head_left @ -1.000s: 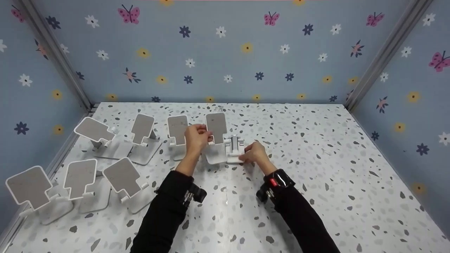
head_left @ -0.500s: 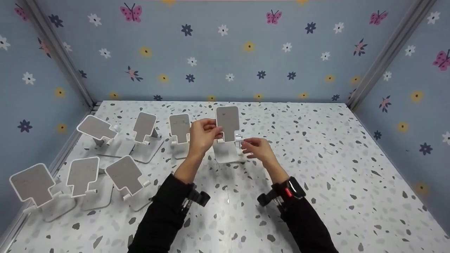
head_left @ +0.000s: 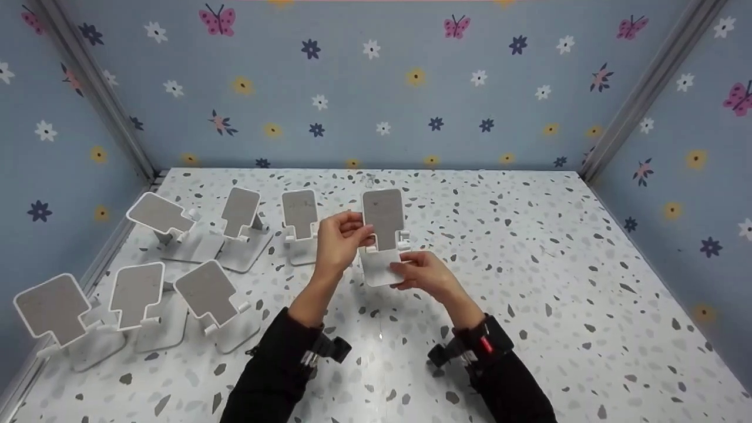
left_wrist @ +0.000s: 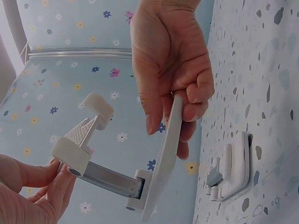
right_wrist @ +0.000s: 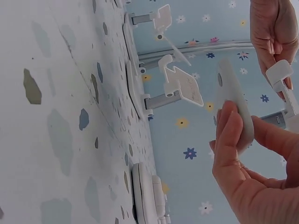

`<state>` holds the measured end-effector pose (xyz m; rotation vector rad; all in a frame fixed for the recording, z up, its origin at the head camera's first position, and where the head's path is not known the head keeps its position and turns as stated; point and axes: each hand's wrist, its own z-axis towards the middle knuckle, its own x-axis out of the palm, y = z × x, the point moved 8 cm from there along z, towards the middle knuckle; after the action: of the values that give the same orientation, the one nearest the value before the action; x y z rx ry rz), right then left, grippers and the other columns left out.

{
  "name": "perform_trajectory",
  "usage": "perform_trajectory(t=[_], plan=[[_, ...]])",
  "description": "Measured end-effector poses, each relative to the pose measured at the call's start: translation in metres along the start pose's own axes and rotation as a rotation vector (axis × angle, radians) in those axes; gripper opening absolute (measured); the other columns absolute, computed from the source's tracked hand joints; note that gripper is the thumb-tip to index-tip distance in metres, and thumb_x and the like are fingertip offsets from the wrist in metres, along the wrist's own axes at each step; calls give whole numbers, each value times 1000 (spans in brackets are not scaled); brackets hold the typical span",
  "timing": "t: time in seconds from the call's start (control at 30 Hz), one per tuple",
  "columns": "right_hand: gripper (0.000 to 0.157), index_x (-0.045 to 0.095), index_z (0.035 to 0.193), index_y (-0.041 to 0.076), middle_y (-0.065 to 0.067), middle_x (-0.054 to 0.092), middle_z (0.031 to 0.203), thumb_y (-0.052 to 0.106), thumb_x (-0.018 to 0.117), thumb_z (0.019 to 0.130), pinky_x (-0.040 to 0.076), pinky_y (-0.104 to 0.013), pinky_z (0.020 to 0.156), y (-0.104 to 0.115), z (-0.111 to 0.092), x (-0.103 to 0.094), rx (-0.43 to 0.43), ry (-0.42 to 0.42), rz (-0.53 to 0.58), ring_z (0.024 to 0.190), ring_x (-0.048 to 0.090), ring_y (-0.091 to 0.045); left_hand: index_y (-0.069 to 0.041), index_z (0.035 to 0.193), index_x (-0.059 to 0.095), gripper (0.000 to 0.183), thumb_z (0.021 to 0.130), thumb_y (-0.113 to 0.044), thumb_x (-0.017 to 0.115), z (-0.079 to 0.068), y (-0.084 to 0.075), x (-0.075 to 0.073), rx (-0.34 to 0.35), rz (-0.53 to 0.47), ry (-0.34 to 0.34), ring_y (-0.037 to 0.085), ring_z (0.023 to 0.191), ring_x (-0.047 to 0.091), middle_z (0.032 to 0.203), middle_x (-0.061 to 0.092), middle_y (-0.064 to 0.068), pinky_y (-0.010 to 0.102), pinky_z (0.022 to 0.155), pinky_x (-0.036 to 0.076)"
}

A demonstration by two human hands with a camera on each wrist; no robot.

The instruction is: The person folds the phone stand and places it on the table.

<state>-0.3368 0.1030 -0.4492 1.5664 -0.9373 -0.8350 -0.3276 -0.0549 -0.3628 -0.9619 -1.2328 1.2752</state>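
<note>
Both hands hold one unfolded phone stand (head_left: 383, 214), white with a grey pad, off the table. My left hand (head_left: 339, 242) pinches the left edge of its upper panel near the lip. My right hand (head_left: 432, 275) grips the front right of its base, thumb on top. In the left wrist view, the base (left_wrist: 164, 151) is tilted and a metal arm (left_wrist: 110, 177) joins it to the cradle. Below, a folded phone stand (left_wrist: 237, 168) lies on the table; in the head view it is mostly hidden behind the held one.
Several unfolded phone stands stand at the left: a front row with a stand (head_left: 137, 294) in its middle, and a back row ending in a stand (head_left: 301, 214) close to my left hand. A patterned wall (head_left: 376, 88) encloses the speckled table (head_left: 529, 282).
The unfolded stand has been lifted and shifted right, in front of the folded one. My right hand has left the folded stand and now grips the lifted stand's base.
</note>
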Motion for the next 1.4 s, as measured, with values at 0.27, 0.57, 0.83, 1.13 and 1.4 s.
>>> perform_trajectory(t=[0.27,0.57,0.83,1.13,1.4], plan=[[36,53,121,-19,3,69,83,5,55,94,51,-16,59,-4,-1,3,2,26,-52,65,65,-7,16,103,63,21,83,11,68,-4,2,1,1,47,64,5,64,65,83,70,19,20,63,59],[33,56,117,-17,2,69,82,5,57,93,49,-16,57,4,-5,1,-18,-10,-78,64,63,-7,9,96,63,27,74,8,78,-6,-12,2,89,267,63,6,63,60,82,70,21,14,58,50],[35,55,118,-20,-4,71,87,4,55,93,49,-15,56,9,-8,0,-41,-39,-98,62,64,-6,7,92,58,27,76,2,79,-11,-19,10,256,531,26,25,70,66,80,69,21,32,64,56],[27,56,111,-18,9,66,72,3,56,94,48,-14,56,11,-11,2,-34,-35,-56,60,64,-4,3,90,53,26,80,-2,76,-9,-9,13,405,693,-93,30,74,66,80,67,20,43,66,53],[22,57,108,-14,8,67,74,3,56,94,49,-15,57,13,-15,8,-19,3,-13,62,65,-5,2,90,50,24,83,-3,72,-8,-4,8,508,723,-165,34,80,68,81,65,19,45,69,54]])
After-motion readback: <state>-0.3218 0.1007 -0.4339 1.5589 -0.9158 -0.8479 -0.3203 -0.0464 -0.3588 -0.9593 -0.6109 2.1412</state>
